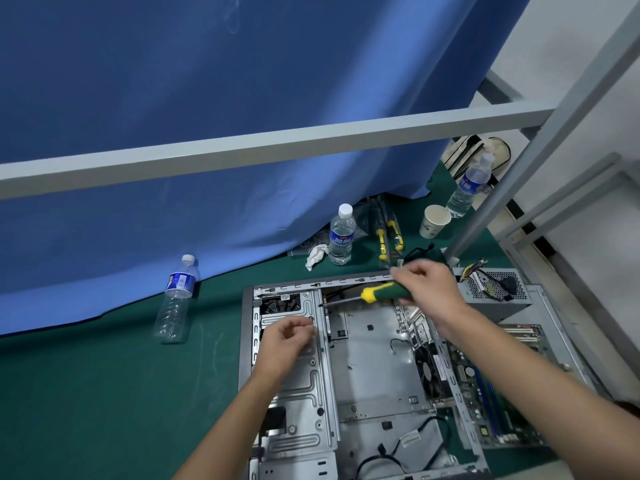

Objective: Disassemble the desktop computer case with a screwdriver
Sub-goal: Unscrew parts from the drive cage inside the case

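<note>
- The computer case [367,375] lies flat and open on the green table cover [104,375], just below the person, with its inside facing up.
- A ribbed metal drive bracket [304,382] runs along the case's left side, its long axis going from near the person to far.
- The screwdriver [372,295] lies almost level across the far end of the case. Its green and yellow handle is on the right and its shaft points left, so that the tip sits at the bracket's far right edge, where a screw likely sits; the screw itself is too small to make out.
- The right hand [427,289] is wrapped around the handle and is plainly the driving hand.
- The left hand [289,341] hovers over the bracket's far part, just left of the tip, fingers curled; whether they pinch something small I cannot tell.
- The next turn probably depends on keeping the shaft in line with that edge.
- Farther off stand water bottles [341,237], a paper cup [434,221] and a blue curtain [207,98].
</note>
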The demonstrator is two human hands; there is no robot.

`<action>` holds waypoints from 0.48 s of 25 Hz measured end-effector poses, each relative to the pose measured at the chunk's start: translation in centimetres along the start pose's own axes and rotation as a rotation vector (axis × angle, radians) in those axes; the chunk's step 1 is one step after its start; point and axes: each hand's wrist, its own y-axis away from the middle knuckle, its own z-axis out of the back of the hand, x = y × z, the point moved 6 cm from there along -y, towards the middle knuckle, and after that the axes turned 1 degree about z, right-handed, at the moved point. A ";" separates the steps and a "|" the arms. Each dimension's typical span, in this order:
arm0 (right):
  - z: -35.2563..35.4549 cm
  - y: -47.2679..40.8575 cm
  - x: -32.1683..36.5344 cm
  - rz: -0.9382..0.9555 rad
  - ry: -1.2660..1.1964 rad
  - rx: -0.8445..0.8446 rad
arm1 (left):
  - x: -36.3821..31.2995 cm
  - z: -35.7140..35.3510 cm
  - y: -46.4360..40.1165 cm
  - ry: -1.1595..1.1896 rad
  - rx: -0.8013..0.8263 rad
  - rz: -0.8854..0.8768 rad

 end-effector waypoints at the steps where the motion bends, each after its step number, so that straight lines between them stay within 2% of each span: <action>1: 0.5 0.7 -2.5 -0.197 -0.190 0.040 | 0.2 -0.4 0.4 0.127 0.052 0.054; 3: 0.1 3.3 -6.3 -0.495 -0.484 0.252 | 0.5 -1.7 1.3 0.309 0.148 0.140; 4: -0.5 4.8 -7.4 -0.563 -0.527 0.391 | 0.5 -2.3 1.6 0.362 0.177 0.172; 6: -2.0 7.4 -8.5 -0.574 -0.518 0.611 | 0.7 -3.4 2.3 0.440 0.208 0.217; 7: -2.7 8.3 -8.8 -0.557 -0.516 0.654 | 0.8 -3.9 2.7 0.465 0.214 0.230; 9: -3.8 9.2 -8.8 -0.473 -0.444 0.636 | 0.8 -4.8 3.5 0.486 0.226 0.244; 12: -4.2 8.5 -7.7 -0.173 -0.139 0.451 | 1.2 -6.2 4.6 0.464 0.277 0.274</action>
